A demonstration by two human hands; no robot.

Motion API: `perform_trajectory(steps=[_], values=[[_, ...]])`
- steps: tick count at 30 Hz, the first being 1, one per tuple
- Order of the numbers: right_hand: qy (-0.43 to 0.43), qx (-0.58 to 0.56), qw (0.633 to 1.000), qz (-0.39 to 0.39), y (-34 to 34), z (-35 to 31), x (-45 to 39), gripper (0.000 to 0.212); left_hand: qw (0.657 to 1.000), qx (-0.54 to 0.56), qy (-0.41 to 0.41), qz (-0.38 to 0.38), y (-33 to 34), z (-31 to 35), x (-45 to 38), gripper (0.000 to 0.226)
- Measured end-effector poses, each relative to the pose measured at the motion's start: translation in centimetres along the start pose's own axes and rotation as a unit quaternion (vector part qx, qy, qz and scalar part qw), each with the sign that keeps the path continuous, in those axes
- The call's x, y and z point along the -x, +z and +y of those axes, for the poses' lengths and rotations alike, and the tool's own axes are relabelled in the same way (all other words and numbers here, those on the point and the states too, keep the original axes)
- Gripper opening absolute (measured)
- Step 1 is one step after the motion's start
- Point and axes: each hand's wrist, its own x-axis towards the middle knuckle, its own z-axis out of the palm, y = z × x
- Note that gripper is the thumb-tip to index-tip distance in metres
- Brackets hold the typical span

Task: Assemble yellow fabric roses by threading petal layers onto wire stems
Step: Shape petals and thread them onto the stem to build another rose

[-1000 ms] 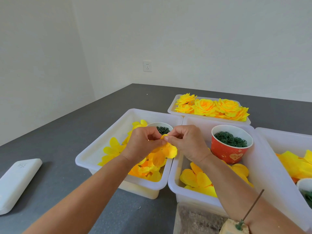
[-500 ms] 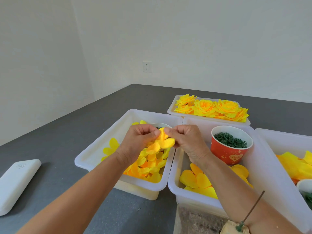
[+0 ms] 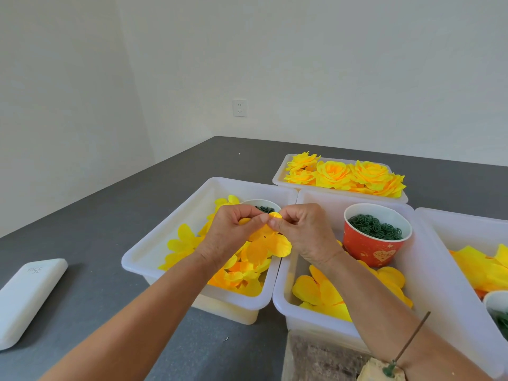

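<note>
Yellow petal layer (image 3: 270,243) is hanging over the left tub (image 3: 165,237) — soft, light, floppy — and both hands, left hand (image 3: 233,232) and right hand (image 3: 305,232), are pinching its top edge with curled fingers (image 3: 258,220).

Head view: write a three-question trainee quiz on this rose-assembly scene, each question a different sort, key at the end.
1. True or false: both the left hand and right hand pinch the yellow petal layer.
2. What fills the red paper cup? A) green rings B) wire stems C) glue
3. Fill in: the finished roses lie in the ______ white tray, beyond the bins.

Key: 1 true; 2 A; 3 far.
</note>
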Motion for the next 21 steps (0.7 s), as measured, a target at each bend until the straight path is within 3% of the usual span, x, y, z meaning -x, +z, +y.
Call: perform_trajectory(steps=[4,8,14,21], values=[[-0.01,-0.007,1.0,-0.019,-0.08,0.16,-0.03,0.039,1.0,-0.002,-0.004,-0.004,-0.24,-0.23,-0.05,0.006],[0.04,-0.065,0.997,-0.022,0.06,0.3,-0.05,0.02,1.0,0.012,-0.026,-0.011,-0.36,-0.4,-0.09,0.015],[0.078,-0.038,0.996,-0.021,-0.02,0.46,-0.12,0.009,0.993,0.032,-0.042,0.101,-0.73,-0.5,-0.57,0.006],[0.041,-0.066,0.996,-0.037,0.01,-0.12,0.02,0.013,0.997,0.062,-0.044,0.022,-0.67,-0.04,-0.14,0.016]])
